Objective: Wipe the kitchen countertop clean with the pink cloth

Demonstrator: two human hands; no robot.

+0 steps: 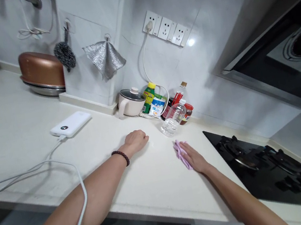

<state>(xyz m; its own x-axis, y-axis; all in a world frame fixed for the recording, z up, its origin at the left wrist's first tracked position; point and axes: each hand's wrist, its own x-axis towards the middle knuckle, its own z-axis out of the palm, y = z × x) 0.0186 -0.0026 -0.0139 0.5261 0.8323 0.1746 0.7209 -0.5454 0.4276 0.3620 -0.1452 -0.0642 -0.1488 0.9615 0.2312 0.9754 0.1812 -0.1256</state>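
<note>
Pale kitchen countertop (pixel 151 182) below a white wall (pixel 203 64). At centre, left hand (pixel 136 141) clenched into a fist over the countertop. Right of centre, right hand (pixel 192 156) grasping purple cloth (pixel 179 152) against the same surface. Just above the cloth in frame, clear bottle (pixel 174 119); at lower right, black gas hob (pixel 261 170); at left, white power bank (pixel 72 124).

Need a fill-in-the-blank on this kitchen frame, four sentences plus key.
1. The lilac cloth is under the ____ hand.
2. The left hand is curled into a ____.
3. A dark beaded bracelet circles the ____ wrist.
4. Of three socket panels, the plug sits in the ____ one.

Missing words: right; fist; left; leftmost.
</note>
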